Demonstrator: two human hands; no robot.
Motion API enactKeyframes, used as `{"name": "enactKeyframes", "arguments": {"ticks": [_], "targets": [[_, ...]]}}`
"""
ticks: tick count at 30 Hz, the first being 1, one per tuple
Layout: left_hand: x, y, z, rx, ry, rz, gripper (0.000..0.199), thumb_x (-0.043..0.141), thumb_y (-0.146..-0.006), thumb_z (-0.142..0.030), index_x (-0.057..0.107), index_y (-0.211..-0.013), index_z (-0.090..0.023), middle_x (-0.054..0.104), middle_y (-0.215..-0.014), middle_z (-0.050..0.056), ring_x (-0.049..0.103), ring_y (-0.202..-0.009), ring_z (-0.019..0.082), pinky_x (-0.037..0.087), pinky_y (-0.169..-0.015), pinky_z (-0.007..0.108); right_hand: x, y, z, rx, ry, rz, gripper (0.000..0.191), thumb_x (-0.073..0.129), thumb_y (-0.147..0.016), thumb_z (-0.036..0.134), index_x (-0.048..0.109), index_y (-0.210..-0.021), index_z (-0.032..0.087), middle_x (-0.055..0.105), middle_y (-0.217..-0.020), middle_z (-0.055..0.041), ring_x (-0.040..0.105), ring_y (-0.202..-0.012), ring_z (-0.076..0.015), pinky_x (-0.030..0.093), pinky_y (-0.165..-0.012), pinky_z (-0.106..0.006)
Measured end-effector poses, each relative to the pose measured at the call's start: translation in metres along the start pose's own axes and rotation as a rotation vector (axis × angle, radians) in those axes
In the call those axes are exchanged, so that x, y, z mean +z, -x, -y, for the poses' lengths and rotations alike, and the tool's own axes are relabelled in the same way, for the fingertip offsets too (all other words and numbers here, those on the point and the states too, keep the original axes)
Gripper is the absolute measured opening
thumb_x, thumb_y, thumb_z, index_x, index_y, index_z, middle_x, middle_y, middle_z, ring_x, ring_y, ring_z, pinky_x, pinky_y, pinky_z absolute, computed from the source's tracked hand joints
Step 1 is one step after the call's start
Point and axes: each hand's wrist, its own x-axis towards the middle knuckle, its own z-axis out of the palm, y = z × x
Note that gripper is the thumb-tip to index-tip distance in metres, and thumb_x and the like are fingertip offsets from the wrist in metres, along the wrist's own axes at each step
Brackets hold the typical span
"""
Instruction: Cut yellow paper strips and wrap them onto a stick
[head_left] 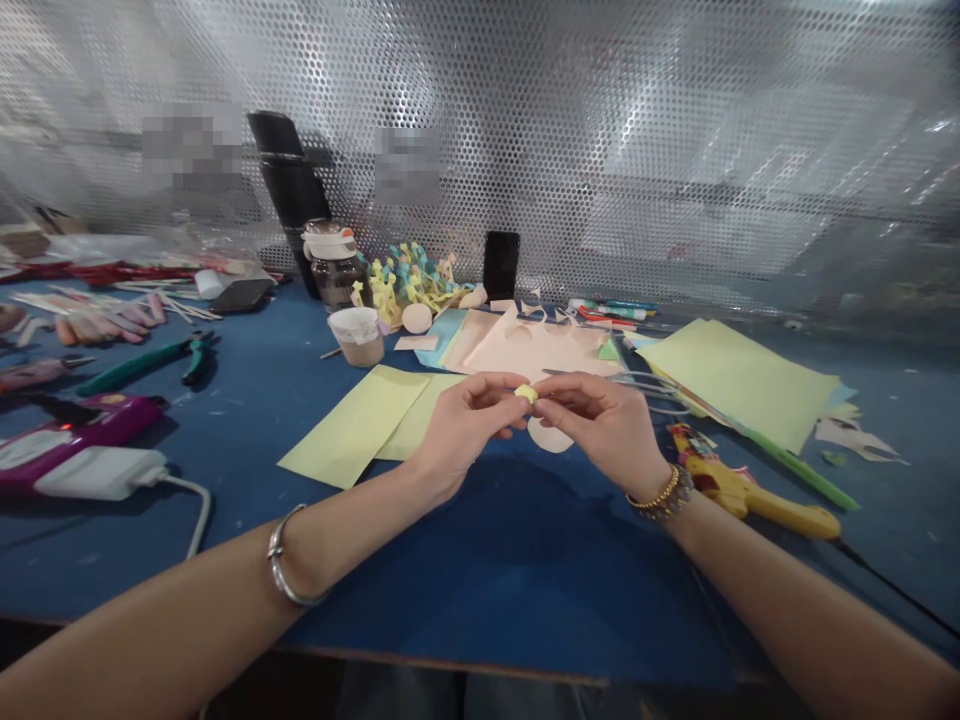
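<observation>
Pinching a small pale yellow paper roll from both sides, two bare hands hover over a dark blue bench. The left hand has its grip pressed together on the roll's left end, and the right hand has its thumb and forefinger closed on the right end. A silver bangle circles the left wrist, and beaded bracelets circle the right.

Just below the roll, partly under the right hand, lies a round pale pink paper disc. Left of the roll sit two overlapping pale yellow-green paper sheets, while a larger stack of yellow-green paper sheets lies well to its right. Thin silver metal rods run just right of the roll. Beyond the roll spreads a pale pink paper sheet with cut-outs. Lower right of the roll rests a yellow hot glue gun, and far left of it lie green-handled pliers.
</observation>
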Motion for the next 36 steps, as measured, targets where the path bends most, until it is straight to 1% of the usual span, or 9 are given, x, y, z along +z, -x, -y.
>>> {"name": "enactKeyframes", "arguments": {"ticks": [3,6,11,16,24,28,31,36], "targets": [[0.000,0.000,0.000,-0.020,-0.003,-0.007,0.021,0.074,-0.070,-0.026,0.068,-0.089,-0.018,0.066,-0.068,-0.002,0.059,-0.062,0.007,0.043,-0.058,0.018,-0.001,0.001,0.001,-0.023,0.021,-0.036,0.020,0.072,-0.075,0.027,0.068,-0.093,0.019,0.072,-0.085,-0.0041,0.070,-0.074,-0.0180,0.060,-0.067,-0.032],[0.000,0.000,0.000,-0.017,-0.008,-0.010,0.021,0.073,-0.070,-0.025,0.068,-0.089,-0.019,0.066,-0.068,-0.002,0.059,-0.063,0.008,0.043,-0.058,0.018,-0.001,0.002,0.002,-0.031,0.029,-0.044,0.018,0.072,-0.075,0.026,0.068,-0.091,0.019,0.072,-0.083,-0.0038,0.070,-0.072,-0.0172,0.059,-0.066,-0.031],[-0.001,0.000,0.001,0.013,-0.017,0.005,0.022,0.073,-0.071,-0.027,0.068,-0.090,-0.019,0.065,-0.069,-0.002,0.060,-0.065,0.009,0.043,-0.059,0.019,-0.001,0.003,0.005,-0.031,0.068,-0.035,0.014,0.069,-0.077,0.026,0.070,-0.088,0.018,0.073,-0.081,-0.0037,0.070,-0.070,-0.0164,0.059,-0.065,-0.029],[0.000,0.000,0.002,0.051,-0.045,-0.009,0.022,0.072,-0.071,-0.026,0.067,-0.090,-0.019,0.065,-0.068,-0.002,0.060,-0.064,0.010,0.045,-0.061,0.022,0.001,0.003,0.006,-0.015,0.024,-0.044,0.014,0.069,-0.077,0.024,0.071,-0.089,0.018,0.073,-0.082,-0.0035,0.070,-0.067,-0.0157,0.060,-0.064,-0.028],[-0.001,-0.001,0.002,0.083,-0.110,-0.021,0.023,0.071,-0.071,-0.027,0.067,-0.092,-0.018,0.066,-0.069,0.001,0.061,-0.064,0.012,0.046,-0.058,0.023,0.002,0.003,0.009,0.093,-0.065,-0.036,0.013,0.070,-0.076,0.027,0.071,-0.087,0.019,0.073,-0.077,-0.0023,0.070,-0.064,-0.0168,0.062,-0.065,-0.033],[-0.002,-0.003,0.003,0.122,-0.157,-0.020,0.023,0.071,-0.070,-0.025,0.066,-0.091,-0.017,0.066,-0.070,0.000,0.059,-0.062,0.011,0.046,-0.057,0.022,0.002,0.001,0.002,0.141,-0.132,-0.042,0.015,0.072,-0.074,0.028,0.072,-0.086,0.019,0.073,-0.076,-0.0021,0.070,-0.065,-0.0164,0.062,-0.064,-0.032],[-0.003,-0.006,0.004,0.166,-0.205,0.005,0.022,0.070,-0.072,-0.025,0.066,-0.092,-0.016,0.066,-0.071,0.001,0.060,-0.063,0.011,0.046,-0.058,0.022,0.004,-0.002,-0.005,0.194,-0.222,-0.053,0.017,0.074,-0.071,0.028,0.071,-0.085,0.018,0.073,-0.074,-0.0019,0.070,-0.065,-0.0157,0.061,-0.064,-0.030],[0.000,-0.023,0.008,0.173,-0.239,-0.007,0.021,0.068,-0.072,-0.024,0.065,-0.091,-0.015,0.067,-0.072,0.002,0.061,-0.063,0.011,0.047,-0.060,0.023,0.004,-0.011,-0.017,0.324,-0.380,-0.101,0.020,0.077,-0.066,0.026,0.069,-0.083,0.018,0.071,-0.071,0.0005,0.068,-0.064,-0.0127,0.059,-0.064,-0.027]]}}
